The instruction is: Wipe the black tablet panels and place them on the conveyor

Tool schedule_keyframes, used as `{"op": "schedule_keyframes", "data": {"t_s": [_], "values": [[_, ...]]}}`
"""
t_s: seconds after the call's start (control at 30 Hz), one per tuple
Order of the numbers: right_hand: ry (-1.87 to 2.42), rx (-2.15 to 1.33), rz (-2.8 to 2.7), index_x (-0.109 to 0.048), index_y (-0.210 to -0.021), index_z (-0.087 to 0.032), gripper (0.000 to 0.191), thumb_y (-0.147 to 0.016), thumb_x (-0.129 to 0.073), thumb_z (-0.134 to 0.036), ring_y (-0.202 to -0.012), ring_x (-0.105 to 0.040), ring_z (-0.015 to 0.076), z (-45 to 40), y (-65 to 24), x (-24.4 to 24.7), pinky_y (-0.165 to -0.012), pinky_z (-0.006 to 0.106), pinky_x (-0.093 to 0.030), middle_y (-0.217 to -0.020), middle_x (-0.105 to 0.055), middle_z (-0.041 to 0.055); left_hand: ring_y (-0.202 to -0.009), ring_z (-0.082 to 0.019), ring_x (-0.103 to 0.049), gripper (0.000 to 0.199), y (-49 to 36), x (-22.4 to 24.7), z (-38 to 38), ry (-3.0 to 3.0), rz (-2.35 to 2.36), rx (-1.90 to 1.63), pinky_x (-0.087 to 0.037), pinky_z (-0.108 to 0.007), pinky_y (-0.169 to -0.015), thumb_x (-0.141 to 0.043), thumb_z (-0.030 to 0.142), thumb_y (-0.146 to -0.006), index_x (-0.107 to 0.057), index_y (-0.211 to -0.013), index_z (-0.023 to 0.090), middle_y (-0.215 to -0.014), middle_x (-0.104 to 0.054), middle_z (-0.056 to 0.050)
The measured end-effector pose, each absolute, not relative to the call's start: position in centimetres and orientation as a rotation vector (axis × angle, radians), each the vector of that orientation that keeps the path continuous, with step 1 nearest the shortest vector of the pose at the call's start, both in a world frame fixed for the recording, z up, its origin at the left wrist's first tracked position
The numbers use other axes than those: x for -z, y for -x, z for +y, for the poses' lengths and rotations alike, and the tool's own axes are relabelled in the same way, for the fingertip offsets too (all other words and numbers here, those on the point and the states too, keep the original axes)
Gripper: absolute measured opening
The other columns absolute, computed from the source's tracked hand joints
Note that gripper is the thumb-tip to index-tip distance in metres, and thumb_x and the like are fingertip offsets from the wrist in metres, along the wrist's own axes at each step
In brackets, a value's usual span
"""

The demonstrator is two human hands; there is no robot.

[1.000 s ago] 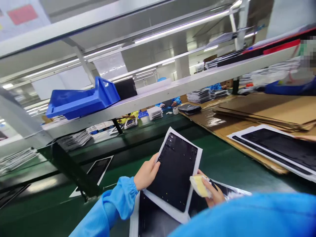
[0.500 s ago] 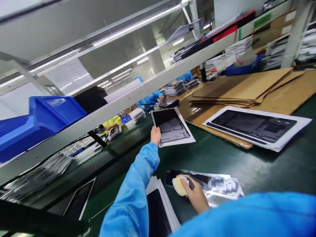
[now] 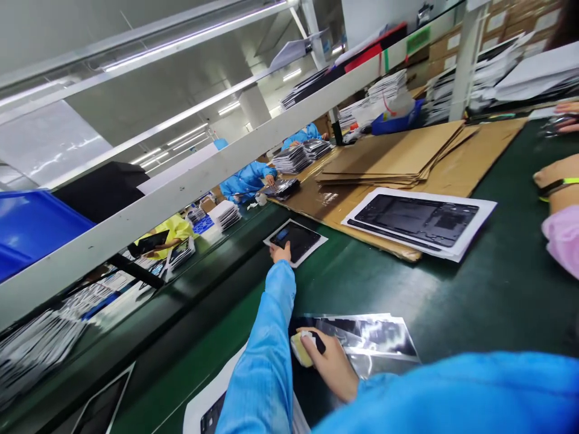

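Observation:
My left hand (image 3: 281, 252) reaches far forward, with its thumb over the near edge of a black cut-out sheet on white backing paper (image 3: 302, 241). That sheet lies low and almost flat, at or just above the green table; I cannot tell which. Closer to me, my right hand (image 3: 335, 364) is closed around a yellow sponge (image 3: 301, 350), with something white and dark between the fingers. It is over shiny clear film pieces (image 3: 380, 337). Partly hidden beneath my left sleeve is a stack of white-backed black sheets (image 3: 212, 416).
Another white-backed black sheet (image 3: 416, 220) rests partly on cardboard (image 3: 389, 157) at the right. A co-worker's arm (image 3: 563, 181) comes in at the right edge. A white shelf beam (image 3: 181, 187) crosses overhead, carrying a blue bin (image 3: 40, 229). More people work farther back.
My left hand has lowered the sheet from a raised tilt to nearly flat at the table. My right hand keeps the sponge. The view has swung right, bringing a co-worker's arm into sight.

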State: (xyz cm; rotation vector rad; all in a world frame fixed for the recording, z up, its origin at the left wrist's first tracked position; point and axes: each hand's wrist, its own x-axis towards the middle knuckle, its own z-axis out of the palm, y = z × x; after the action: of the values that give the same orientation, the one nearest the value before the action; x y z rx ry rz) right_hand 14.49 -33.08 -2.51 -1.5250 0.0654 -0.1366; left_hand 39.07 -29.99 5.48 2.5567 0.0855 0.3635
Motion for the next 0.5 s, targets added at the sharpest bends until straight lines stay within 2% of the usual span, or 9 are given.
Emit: {"op": "schedule_keyframes", "data": {"t_s": [0.07, 0.17, 0.23, 0.33, 0.4, 0.5], "values": [[1.545, 0.131, 0.046, -0.075, -0.096, -0.025, 0.044, -0.082, -0.048, -0.057, -0.092, -0.069, 0.0312, -33.1, -14.3, 2.4, -0.084, 0.04, -0.053, -0.094, -0.076, 0.0053, -0.129, -0.032, -0.043, 0.044, -38.4, -6.4, -29.4, -2.654, 0.001, -0.31, -0.039, -0.054, -0.106, -0.056, 0.029, -0.093, -0.047, -0.133, 0.014, -0.14, -0.045, -0.015], [1.586, 0.105, 0.005, -0.075, -0.094, -0.027, 0.038, -0.084, -0.048, -0.051, -0.087, -0.07, 0.0282, -33.0, -13.9, 2.2, -0.081, 0.038, -0.053, -0.09, -0.077, 0.0026, -0.136, -0.03, -0.037, 0.043, -36.5, -7.9, -28.8, -2.766, -0.298, -0.158, -0.031, -0.046, -0.114, -0.053, 0.025, -0.093, -0.049, -0.133, 0.012, -0.143, -0.044, -0.017], [1.623, 0.083, -0.021, -0.075, -0.092, -0.028, 0.033, -0.084, -0.05, -0.048, -0.081, -0.07, 0.0259, -32.9, -13.6, 2.0, -0.078, 0.036, -0.053, -0.084, -0.076, 0.0004, -0.134, -0.025, -0.041, 0.038, -34.3, -8.8, -28.5, -2.786, -0.585, -0.011, -0.031, -0.039, -0.115, -0.057, 0.026, -0.09, -0.056, -0.126, 0.016, -0.14, -0.05, -0.012], [1.678, 0.074, -0.044, -0.074, -0.091, -0.03, 0.028, -0.083, -0.052, -0.045, -0.08, -0.07, 0.0252, -33.0, -13.1, 1.5, -0.08, 0.037, -0.053, -0.083, -0.076, -0.0002, -0.13, -0.023, -0.046, 0.034, -29.4, -9.7, -27.5, -2.755, -0.963, 0.18, -0.033, -0.035, -0.114, -0.065, 0.03, -0.084, -0.064, -0.116, 0.022, -0.138, -0.054, -0.005], [1.707, 0.096, -0.046, -0.074, -0.091, -0.03, 0.028, -0.083, -0.052, -0.046, -0.086, -0.07, 0.0263, -33.6, -12.3, 1.5, -0.085, 0.039, -0.053, -0.087, -0.076, 0.0011, -0.129, -0.023, -0.046, 0.032, -25.6, -9.8, -26.4, -2.737, -1.153, 0.254, -0.035, -0.035, -0.113, -0.064, 0.029, -0.085, -0.066, -0.115, 0.02, -0.138, -0.054, -0.006], [1.743, 0.179, 0.015, -0.074, -0.095, -0.031, 0.034, -0.083, -0.05, -0.051, -0.097, -0.067, 0.028, -35.9, -10.0, 2.4, -0.093, 0.042, -0.052, -0.095, -0.074, 0.004, -0.127, -0.024, -0.048, 0.033, -20.3, -9.0, -24.6, -2.734, -1.414, 0.3, -0.037, -0.038, -0.111, -0.051, 0.028, -0.092, -0.061, -0.122, 0.017, -0.138, -0.054, -0.009]]}}
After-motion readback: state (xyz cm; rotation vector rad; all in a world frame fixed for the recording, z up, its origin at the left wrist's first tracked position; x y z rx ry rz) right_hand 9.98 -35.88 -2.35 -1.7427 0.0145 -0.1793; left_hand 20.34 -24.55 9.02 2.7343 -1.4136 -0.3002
